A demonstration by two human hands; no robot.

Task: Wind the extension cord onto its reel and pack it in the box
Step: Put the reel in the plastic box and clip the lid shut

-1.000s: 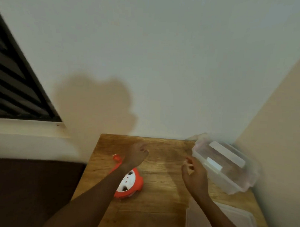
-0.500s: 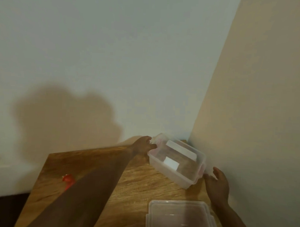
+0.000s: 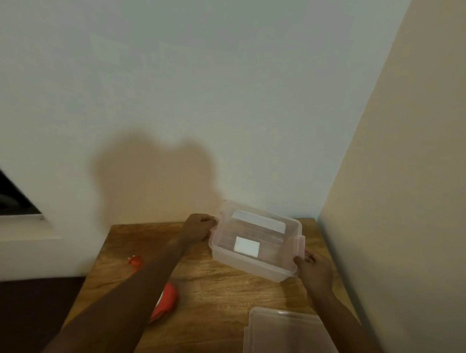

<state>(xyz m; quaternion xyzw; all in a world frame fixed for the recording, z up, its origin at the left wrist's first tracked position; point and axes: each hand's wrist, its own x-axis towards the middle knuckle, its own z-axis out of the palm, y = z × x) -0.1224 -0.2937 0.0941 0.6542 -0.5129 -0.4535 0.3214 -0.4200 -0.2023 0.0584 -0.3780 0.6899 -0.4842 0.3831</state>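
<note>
On the wooden counter [image 3: 222, 289] we hold the clear box [image 3: 256, 245] at its far right, each grip closed on one end: left hand [image 3: 198, 228], right hand [image 3: 313, 269]. Its lid [image 3: 287, 336] lies nearer us, and the red reel [image 3: 167, 299] sits partly hidden under our left forearm.

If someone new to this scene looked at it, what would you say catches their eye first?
Most striking is the clear plastic box at the far right of the wooden table, gripped at its ends by the left hand and right hand. Next comes the bright red cord reel, lying at the table's left, partly hidden by the left forearm. A clear plastic lid lies nearest the camera.
</note>
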